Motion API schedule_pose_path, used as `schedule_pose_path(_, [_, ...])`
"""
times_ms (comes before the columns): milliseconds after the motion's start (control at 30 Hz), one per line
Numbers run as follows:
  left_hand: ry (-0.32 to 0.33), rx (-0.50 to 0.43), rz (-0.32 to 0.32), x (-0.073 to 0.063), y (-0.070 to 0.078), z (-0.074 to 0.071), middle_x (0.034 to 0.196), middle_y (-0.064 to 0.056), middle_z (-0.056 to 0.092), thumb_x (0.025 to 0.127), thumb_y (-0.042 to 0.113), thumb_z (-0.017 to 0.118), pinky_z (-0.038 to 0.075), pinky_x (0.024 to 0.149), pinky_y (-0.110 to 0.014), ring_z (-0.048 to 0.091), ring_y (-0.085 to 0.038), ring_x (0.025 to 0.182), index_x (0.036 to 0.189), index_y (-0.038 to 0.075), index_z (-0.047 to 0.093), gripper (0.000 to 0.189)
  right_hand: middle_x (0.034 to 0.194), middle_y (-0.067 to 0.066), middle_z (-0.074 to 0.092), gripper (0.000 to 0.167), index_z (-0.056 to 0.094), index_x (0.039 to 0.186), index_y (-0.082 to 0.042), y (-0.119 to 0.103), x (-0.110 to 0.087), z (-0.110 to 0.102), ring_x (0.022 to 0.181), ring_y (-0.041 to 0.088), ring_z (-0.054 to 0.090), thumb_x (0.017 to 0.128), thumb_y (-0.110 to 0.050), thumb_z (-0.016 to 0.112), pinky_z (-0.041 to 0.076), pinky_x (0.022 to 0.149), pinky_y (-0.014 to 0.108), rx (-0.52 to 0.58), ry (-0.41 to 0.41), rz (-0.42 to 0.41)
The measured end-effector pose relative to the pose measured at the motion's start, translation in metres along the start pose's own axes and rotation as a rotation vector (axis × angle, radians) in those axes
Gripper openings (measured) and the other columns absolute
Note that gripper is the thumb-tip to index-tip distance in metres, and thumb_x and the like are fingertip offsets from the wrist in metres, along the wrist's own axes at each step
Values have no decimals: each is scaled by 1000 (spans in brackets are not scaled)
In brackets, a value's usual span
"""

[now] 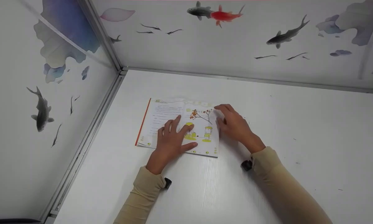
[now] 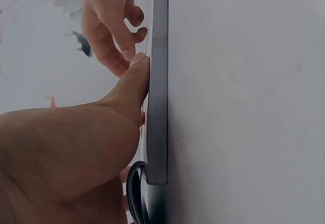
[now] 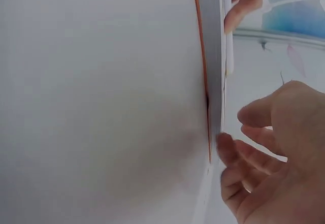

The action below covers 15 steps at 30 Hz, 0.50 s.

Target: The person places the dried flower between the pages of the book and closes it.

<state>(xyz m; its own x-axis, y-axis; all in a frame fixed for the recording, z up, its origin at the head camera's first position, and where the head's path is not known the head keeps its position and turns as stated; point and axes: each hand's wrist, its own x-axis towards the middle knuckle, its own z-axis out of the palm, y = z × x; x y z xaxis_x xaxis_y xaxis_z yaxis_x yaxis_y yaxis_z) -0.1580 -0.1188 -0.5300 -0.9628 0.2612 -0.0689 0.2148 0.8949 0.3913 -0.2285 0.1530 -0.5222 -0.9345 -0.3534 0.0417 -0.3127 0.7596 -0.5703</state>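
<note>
An open book (image 1: 166, 110) lies on the white table, with text on its left page and a drawn branch and yellow figures on its right page (image 1: 202, 133). My left hand (image 1: 169, 141) rests spread across the middle of it, thumb and index finger over the right page. In the left wrist view the thumb (image 2: 132, 84) presses along the thick page edge (image 2: 159, 117). My right hand (image 1: 236, 126) is at the book's upper right edge, fingers loosely bent. The right wrist view shows its fingertips (image 3: 227, 145) right beside the page edges (image 3: 215, 82), with a gap between thumb and fingers.
The white table (image 1: 298, 140) extends around the book, with a few small dark marks on its right side. White panels (image 1: 174, 49) printed with fish and leaves stand at the back and left, joined by a metal frame (image 1: 87, 121). Each wrist carries a small black device (image 1: 246, 165).
</note>
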Motion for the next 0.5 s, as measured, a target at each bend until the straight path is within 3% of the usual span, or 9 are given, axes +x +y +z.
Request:
schedule_pose_path(67, [-1, -5, 0, 1, 0, 0, 181, -12, 18, 97, 67, 70, 26, 124, -67, 22, -41, 162, 159, 34, 51, 73, 173, 9, 39, 59, 41, 166, -12, 6, 2, -4, 135, 33, 63, 112, -23, 59, 55, 106, 52, -42, -51, 6])
schedule_pose_path(167, [-1, -11, -3, 1, -1, 0, 181, -12, 17, 97, 67, 69, 25, 125, -67, 21, -41, 162, 159, 34, 51, 73, 181, 9, 27, 67, 31, 171, -10, 12, 4, -7, 163, 33, 36, 113, -30, 57, 38, 127, 59, -90, -129, 16])
schedule_pose_path(267, [0, -18, -6, 1, 0, -1, 181, -11, 17, 97, 66, 70, 25, 125, -67, 21, -41, 163, 160, 35, 51, 72, 181, 9, 24, 69, 29, 172, -9, 12, 5, -8, 167, 34, 29, 114, -34, 56, 32, 131, 59, -111, -169, 29])
schedule_pose_path(500, [17, -41, -1, 0, -2, 1, 181, -11, 17, 97, 65, 72, 23, 125, -67, 20, -41, 162, 159, 36, 51, 72, 182, 8, 23, 69, 28, 172, -11, 15, 6, -6, 166, 36, 29, 114, -37, 55, 31, 131, 60, -120, -177, 42])
